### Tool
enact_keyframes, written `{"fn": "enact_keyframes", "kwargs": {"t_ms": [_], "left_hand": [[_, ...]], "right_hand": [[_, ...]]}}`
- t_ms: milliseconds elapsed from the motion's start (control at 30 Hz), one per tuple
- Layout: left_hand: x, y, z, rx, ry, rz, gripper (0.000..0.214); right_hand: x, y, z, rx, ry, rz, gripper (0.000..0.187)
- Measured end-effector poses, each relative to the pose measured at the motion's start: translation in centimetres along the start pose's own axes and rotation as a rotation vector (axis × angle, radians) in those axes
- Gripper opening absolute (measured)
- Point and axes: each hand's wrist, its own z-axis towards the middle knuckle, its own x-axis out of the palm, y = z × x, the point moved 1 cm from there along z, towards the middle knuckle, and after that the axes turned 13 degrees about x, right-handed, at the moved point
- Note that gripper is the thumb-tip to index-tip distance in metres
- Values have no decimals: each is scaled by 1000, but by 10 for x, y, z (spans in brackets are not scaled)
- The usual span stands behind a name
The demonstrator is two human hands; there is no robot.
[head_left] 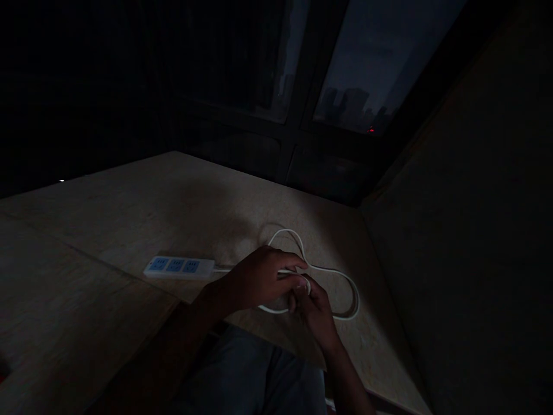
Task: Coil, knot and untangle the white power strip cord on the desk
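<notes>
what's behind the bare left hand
Behind the left hand runs a thin white cable from the long white power strip with blue sockets; the covered stretch can't be seen.

Strip, white w/ 3 blue socket panels up, flat on bench, L of cord. Cord: thin, white, out of strip's R end, part in fingers, rest in loose loops on bench.
</notes>
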Motion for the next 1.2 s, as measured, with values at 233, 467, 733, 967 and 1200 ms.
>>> {"fn": "enact_keyframes", "kwargs": {"t_ms": [233,467,733,967,1200], "left_hand": [[9,14,-14,-84,-265,-142,55],[64,31,-26,-233,-438,-308,29],[94,24,-16,-348,-663,-651,31],[104,27,-18,-562,-937,-888,50],[110,34,-25,-530,-1034,-862,45]], "right_hand": [[-5,5,-9,54,-247,587,38],[-2,15,-5,-50,-436,817,30],[24,-15,3,-60,-591,848,24],[47,-32,3,-16,-680,804,19],[59,-36,7,118,-505,822,34]]}}
